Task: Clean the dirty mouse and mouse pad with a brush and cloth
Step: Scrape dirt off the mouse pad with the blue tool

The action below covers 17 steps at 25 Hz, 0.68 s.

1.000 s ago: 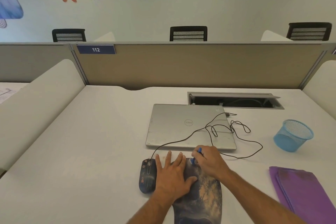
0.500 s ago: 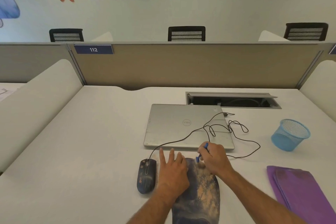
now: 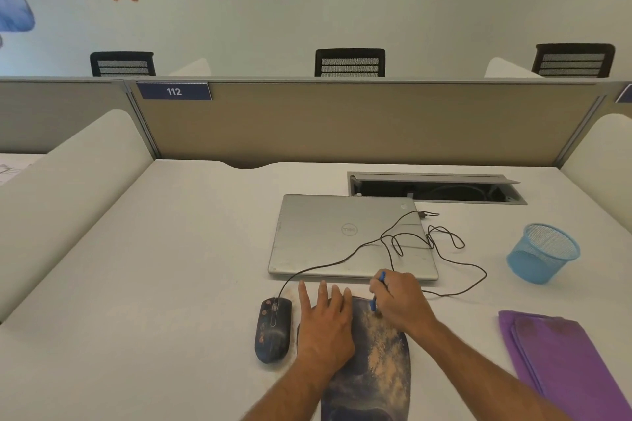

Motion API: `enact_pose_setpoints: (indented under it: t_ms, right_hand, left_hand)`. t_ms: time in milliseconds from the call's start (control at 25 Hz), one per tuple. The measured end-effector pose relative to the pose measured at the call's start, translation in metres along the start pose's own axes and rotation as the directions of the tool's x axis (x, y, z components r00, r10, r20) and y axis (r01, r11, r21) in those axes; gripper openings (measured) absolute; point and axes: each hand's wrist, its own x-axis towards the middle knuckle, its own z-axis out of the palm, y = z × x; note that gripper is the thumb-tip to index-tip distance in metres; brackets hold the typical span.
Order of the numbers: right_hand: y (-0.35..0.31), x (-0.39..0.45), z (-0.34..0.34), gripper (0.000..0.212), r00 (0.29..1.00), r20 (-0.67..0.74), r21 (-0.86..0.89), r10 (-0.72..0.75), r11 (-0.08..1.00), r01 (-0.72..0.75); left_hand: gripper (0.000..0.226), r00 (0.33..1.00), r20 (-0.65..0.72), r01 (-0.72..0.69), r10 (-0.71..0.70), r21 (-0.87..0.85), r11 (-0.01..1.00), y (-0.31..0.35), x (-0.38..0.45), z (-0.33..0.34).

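**Brush on the pad, left hand holding it flat**

Both forearms reach in from the bottom edge toward the middle of the white surface [image 3: 171,267]. The left hand [image 3: 323,325] lies palm down with its fingers [image 3: 323,290] spread and straight, pointing away from the person; the palm presses on the left part of the pad [image 3: 376,372], and the fingertips reach past its far edge onto the surface. The right hand [image 3: 402,304] is curled, knuckles up, its fingers clamped on a blue brush [image 3: 376,296]. The brush stands nearly upright, its top showing above the hand and its lower end touching the far part of the pad, just right of the left hand's fingers.

The pad is dark with a tan, dusty patch running down its middle, below the brush tip. The mouse [image 3: 273,330] sits just left of the pad, beside the left hand but not touched by it; it is dark with reddish smudges. Its cable [image 3: 342,258] runs over the closed laptop [image 3: 342,236] beyond the hands. The purple cloth [image 3: 564,362] lies folded well to the right, and a blue mesh cup [image 3: 542,253] stands beyond it.
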Motion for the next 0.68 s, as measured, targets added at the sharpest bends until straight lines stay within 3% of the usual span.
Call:
enact_pose_setpoints:
  t_ms: [80, 200, 320, 480, 560, 680]
  right_hand:
    - [0.0012, 0.0029, -0.0008, 0.032, 0.999, -0.045, 0.030, 0.006, 1.000, -0.005]
    - [-0.0003, 0.0041, -0.0008, 0.031, 0.999, 0.031, -0.014, 0.007, 1.000, -0.006]
    - [0.0035, 0.0040, -0.0006, 0.031, 0.999, -0.027, 0.031, 0.020, 0.999, -0.019]
    - [0.0025, 0.0017, 0.0007, 0.029, 0.999, 0.035, 0.019, 0.009, 1.000, -0.010]
    - [0.0018, 0.0020, 0.0022, 0.028, 1.000, -0.010, 0.046, 0.002, 0.999, -0.002]
    - [0.0018, 0.0010, 0.0037, 0.028, 0.999, 0.053, 0.000, -0.003, 1.000, 0.004]
  left_hand:
    - [0.069, 1.000, 0.006, -0.001, 0.001, 0.001, 1.000, 0.0003, -0.0001, 0.0002]
    - [0.069, 1.000, 0.007, -0.001, 0.001, 0.004, 1.000, 0.0010, 0.0002, -0.0001]
    - [0.069, 1.000, 0.009, -0.001, 0.000, 0.004, 1.000, 0.0016, -0.0005, 0.0002]
    - [0.069, 1.000, 0.011, -0.003, 0.003, 0.004, 1.000, 0.0016, 0.0000, 0.0004]
    - [0.068, 1.000, 0.012, 0.002, -0.002, 0.000, 1.000, 0.0012, 0.0000, 0.0007]
    - [0.068, 1.000, 0.017, 0.004, -0.004, -0.008, 1.000, 0.0013, 0.0000, 0.0007]
